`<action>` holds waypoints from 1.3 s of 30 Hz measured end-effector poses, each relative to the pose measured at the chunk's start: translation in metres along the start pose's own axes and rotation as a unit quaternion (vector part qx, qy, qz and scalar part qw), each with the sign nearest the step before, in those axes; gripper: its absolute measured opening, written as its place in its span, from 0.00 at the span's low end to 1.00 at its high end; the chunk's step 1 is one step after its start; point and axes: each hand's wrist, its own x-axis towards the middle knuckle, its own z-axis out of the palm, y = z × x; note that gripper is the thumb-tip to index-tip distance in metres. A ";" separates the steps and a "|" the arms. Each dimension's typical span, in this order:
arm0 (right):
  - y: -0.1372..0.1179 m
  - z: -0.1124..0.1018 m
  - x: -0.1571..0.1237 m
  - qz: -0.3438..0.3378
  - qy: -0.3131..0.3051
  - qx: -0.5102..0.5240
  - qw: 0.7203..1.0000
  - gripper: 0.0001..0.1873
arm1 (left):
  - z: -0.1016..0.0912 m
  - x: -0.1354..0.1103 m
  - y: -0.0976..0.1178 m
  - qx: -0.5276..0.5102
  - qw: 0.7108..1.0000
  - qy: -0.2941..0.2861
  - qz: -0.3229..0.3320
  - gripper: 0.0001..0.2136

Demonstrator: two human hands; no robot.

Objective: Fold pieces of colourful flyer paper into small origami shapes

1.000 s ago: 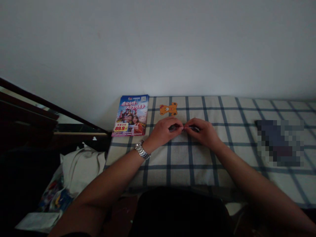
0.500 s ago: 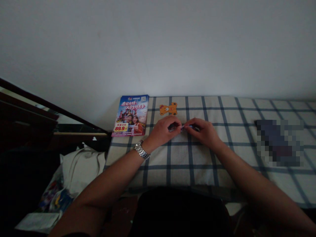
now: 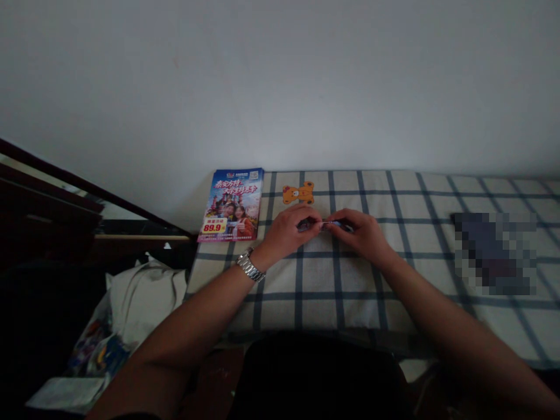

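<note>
My left hand (image 3: 286,233) and my right hand (image 3: 361,233) meet over the checked cloth (image 3: 332,280), fingertips pinched together. Between them they hold a small folded piece of paper (image 3: 326,225), bluish and pale, too small to make out further. A metal watch (image 3: 249,266) sits on my left wrist. Just beyond my left hand lies an orange bear-shaped cutout (image 3: 298,193) flat on the cloth.
A colourful leaflet (image 3: 231,204) lies at the cloth's far left corner by the white wall. A blurred dark patch (image 3: 496,252) lies on the right. Off the left edge, lower down, are a pale bag (image 3: 140,297) and scattered papers (image 3: 65,392).
My hands have drawn slightly apart, so a short strip of the paper now shows between the fingertips. Arms and everything else stay where they were.
</note>
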 end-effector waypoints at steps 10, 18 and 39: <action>-0.001 -0.001 0.000 0.002 0.005 0.006 1.000 0.09 | 0.002 -0.001 0.001 0.006 1.000 -0.005 -0.020 0.03; -0.002 -0.002 0.000 0.007 0.003 -0.013 1.000 0.10 | 0.002 -0.002 0.002 0.003 1.000 -0.012 -0.019 0.03; 0.000 -0.003 0.003 0.057 0.015 0.080 0.995 0.18 | 0.000 0.000 -0.004 -0.004 1.000 -0.017 -0.012 0.08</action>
